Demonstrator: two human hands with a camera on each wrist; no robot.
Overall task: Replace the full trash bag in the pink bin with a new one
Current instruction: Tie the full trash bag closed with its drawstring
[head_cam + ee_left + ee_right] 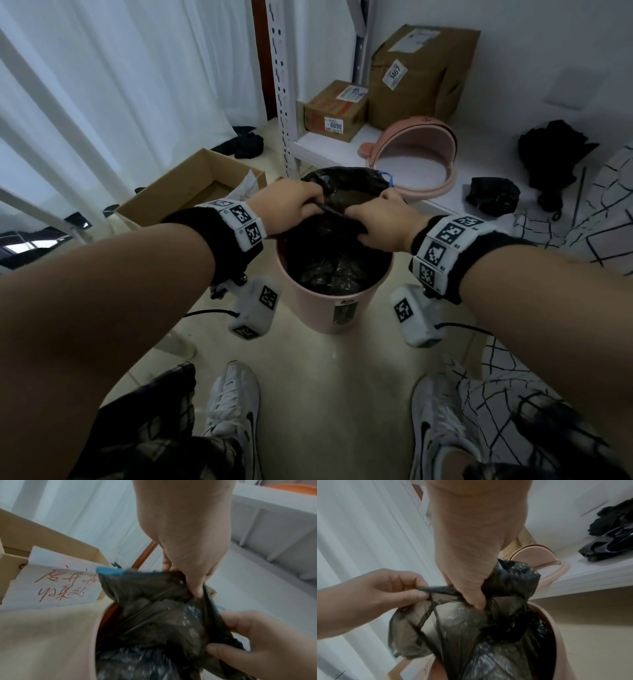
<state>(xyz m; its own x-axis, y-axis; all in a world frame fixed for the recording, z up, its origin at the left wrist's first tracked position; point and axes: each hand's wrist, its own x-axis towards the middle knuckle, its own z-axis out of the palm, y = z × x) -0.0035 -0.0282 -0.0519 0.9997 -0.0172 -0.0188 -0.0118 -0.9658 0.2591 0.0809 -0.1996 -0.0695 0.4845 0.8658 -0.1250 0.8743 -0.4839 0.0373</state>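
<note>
A: Forearms reach forward and down over the pink bin (329, 308) on the floor, wrists level.
B: Grip?
A: Left hand (291, 205) pinches the bag's gathered edge; right hand (380, 219) is clenched round a bunched neck of the black trash bag (329, 263), which sits inside the bin.
B: Beyond?
A: Pink lid (416, 156) rests on the white shelf (486, 171) behind.
</note>
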